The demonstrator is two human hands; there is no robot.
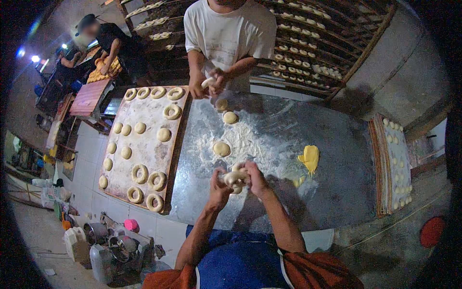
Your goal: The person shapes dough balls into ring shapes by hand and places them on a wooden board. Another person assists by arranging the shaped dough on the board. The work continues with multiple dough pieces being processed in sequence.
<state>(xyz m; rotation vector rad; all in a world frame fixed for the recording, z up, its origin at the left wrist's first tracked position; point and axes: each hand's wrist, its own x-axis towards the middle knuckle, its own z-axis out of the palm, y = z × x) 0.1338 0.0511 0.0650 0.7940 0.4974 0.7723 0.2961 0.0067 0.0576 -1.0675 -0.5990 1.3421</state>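
Note:
Over the near part of the metal table (pixel 332 192), my left hand (pixel 220 189) and my right hand (pixel 256 179) are both closed on one piece of pale dough (pixel 235 178). The dough looks bent or looped between the fingers, which partly hide its shape. Another bit of dough shows just below it, and I cannot tell whether it is joined. Beyond my hands, a round dough ball (pixel 222 149) lies in scattered flour (pixel 248 139). A second dough ball (pixel 230 117) sits farther off, toward the person opposite.
Left, a floured board (pixel 154 115) carries dough rings (pixel 139 174) and dough balls. Yellow fat (pixel 309 158) is smeared right of the flour. Across the table, a person in a white shirt (pixel 228 36) handles dough. Stacked boards (pixel 380 164) stand at the right end; racks (pixel 308 48) rise behind.

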